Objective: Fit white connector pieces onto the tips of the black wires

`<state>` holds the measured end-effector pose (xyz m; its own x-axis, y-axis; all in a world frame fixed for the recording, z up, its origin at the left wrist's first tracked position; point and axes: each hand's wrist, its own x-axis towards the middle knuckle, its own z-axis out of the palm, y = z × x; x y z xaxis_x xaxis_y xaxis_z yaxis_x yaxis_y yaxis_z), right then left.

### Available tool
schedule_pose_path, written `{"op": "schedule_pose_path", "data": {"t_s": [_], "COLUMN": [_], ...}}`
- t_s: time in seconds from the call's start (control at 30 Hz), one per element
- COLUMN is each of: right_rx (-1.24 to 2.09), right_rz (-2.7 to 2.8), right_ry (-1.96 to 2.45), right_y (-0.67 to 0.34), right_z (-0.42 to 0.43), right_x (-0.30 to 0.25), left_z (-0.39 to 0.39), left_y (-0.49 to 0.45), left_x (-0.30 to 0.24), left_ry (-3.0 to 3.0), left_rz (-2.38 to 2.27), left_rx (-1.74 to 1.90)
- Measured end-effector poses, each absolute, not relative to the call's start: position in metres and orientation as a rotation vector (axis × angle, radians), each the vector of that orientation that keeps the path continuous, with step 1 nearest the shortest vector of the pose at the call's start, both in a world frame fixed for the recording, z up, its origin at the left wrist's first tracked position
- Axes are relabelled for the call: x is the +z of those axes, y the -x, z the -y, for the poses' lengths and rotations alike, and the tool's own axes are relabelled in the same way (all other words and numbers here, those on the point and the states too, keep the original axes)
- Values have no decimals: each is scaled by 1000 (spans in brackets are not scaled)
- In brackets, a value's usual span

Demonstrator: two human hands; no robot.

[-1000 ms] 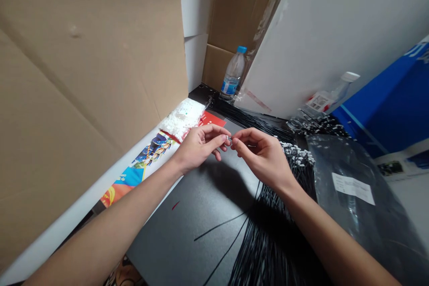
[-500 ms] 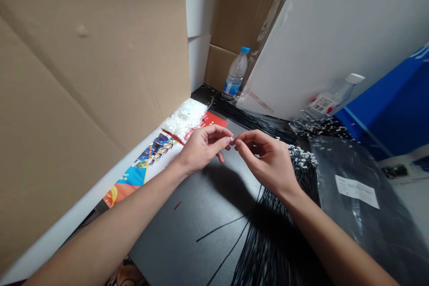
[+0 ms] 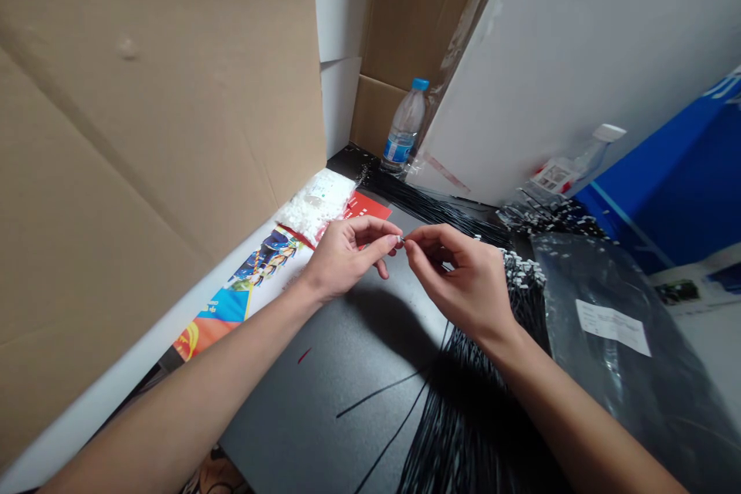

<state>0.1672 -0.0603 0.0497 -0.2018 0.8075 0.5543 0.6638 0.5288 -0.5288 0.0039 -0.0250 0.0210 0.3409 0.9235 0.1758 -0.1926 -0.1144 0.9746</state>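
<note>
My left hand (image 3: 354, 255) is closed in a pinch, thumb against forefinger, on a small white connector (image 3: 399, 240). Facing it, my right hand (image 3: 457, 266) pinches a thin black wire, whose end meets the connector between the fingertips; most of it is hidden by the hand. Both hands hover over the grey tabletop (image 3: 278, 409). Below and beside my right forearm spreads a thick bundle of black wires (image 3: 451, 417), with white connectors (image 3: 524, 270) on its far ends. Behind my left hand rests a clear bag of white connectors (image 3: 318, 201).
A water bottle (image 3: 405, 127) with a blue cap stands at the back. Another clear bottle (image 3: 584, 162) leans at the right, near more black wires (image 3: 434, 204). A labelled plastic bag (image 3: 602, 378) lies at right. Cardboard (image 3: 162, 108) walls the left, beside printed sheets (image 3: 225, 305).
Both hands keep the same pinch, fingertips together. The white connector and wire end have shifted very slightly; the whole view has drifted a little.
</note>
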Motion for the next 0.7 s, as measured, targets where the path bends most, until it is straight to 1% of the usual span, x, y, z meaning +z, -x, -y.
{"op": "schedule_pose_path", "data": {"t_s": [0.27, 0.7], "right_rx": [181, 260], "right_rz": [1937, 1911], "right_ry": [1213, 1230], "right_y": [-168, -167], "right_z": [61, 61], "right_x": [48, 50], "left_z": [25, 26], "left_y": [-4, -4], "left_x": [21, 20], "left_ry": [-1343, -1323], "left_rz": [-735, -705], "left_rx": [1113, 1110]}}
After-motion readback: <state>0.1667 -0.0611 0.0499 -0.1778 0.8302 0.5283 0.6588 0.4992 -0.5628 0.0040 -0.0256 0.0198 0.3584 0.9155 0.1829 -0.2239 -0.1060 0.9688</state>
